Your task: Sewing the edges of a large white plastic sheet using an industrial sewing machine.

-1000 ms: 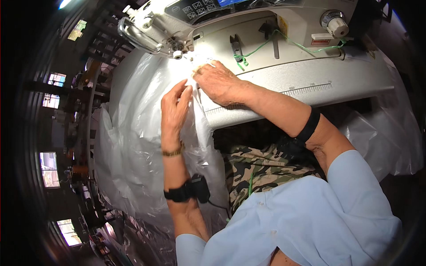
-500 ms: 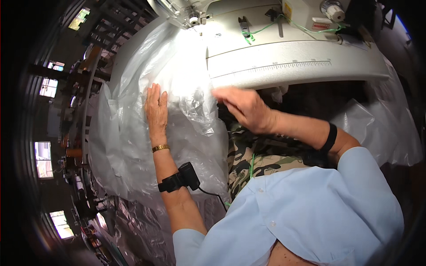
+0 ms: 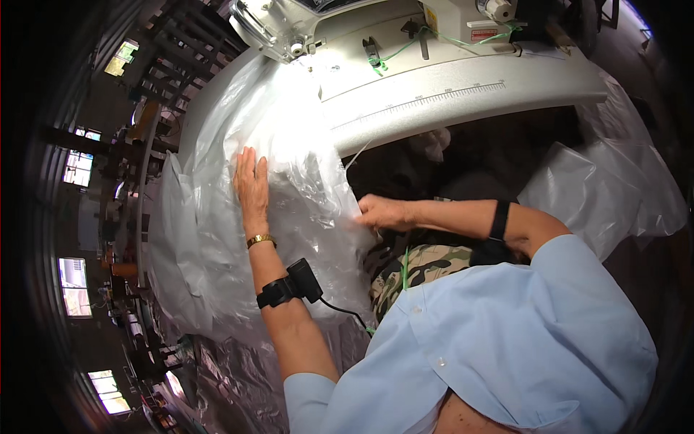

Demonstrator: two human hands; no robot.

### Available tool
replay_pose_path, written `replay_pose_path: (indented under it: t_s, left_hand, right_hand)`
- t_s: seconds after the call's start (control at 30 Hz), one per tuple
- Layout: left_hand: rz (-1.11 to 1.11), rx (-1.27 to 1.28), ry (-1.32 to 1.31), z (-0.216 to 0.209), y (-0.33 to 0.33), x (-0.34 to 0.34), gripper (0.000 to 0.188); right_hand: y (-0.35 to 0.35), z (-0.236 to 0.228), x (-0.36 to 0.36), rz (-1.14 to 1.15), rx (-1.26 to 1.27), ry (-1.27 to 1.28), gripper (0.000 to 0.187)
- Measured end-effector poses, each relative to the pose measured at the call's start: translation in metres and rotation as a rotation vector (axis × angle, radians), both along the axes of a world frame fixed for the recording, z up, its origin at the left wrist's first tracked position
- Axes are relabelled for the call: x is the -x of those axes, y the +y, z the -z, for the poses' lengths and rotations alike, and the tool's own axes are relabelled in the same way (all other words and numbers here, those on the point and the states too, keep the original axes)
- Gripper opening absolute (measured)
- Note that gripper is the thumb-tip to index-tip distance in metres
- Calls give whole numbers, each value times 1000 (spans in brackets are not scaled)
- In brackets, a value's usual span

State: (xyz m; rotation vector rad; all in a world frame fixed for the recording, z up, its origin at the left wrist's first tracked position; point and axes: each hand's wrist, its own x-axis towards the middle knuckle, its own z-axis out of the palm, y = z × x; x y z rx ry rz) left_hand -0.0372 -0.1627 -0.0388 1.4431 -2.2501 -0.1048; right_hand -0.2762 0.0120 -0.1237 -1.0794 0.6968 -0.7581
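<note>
A large sheet of clear plastic film [image 3: 210, 239] drapes over the left of the sewing machine table and hangs down in front of me. My left hand [image 3: 251, 189] lies flat on the film, fingers stretched out toward the machine. At the film's right edge, my right hand [image 3: 381, 213] is closed, with that edge pinched in its fingers. The sewing machine head [image 3: 289, 43] stands at the far side, its lamp lighting the film brightly below the needle area.
The pale table edge [image 3: 463, 98] carries a printed ruler scale. Thread snips [image 3: 371, 52] with green thread lie on the table. More clear plastic [image 3: 578, 188] hangs at the right. Windows and racks line the left side.
My right hand has moved down and toward me, from the table edge to the film's right edge, and now pinches it. The left hand remains flat on the film.
</note>
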Motion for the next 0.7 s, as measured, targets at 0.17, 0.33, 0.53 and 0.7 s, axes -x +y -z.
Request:
replay_pose_path:
  t_s: [0.17,0.33,0.53,0.7]
  left_hand:
    - [-19,2,-47,0,6,-9,64]
    - [34,-266,244,-24,64,13,68]
    - [-8,-214,245,-4,220,3,80]
    - [-375,-576,395,22,290,12,70]
  right_hand:
    - [57,-73,15,-186,19,-114,30]
    - [77,-37,22,-108,-211,-149,24]
    - [84,-33,9,-91,-52,-113,26]
    - [88,-23,3,-45,70,58,33]
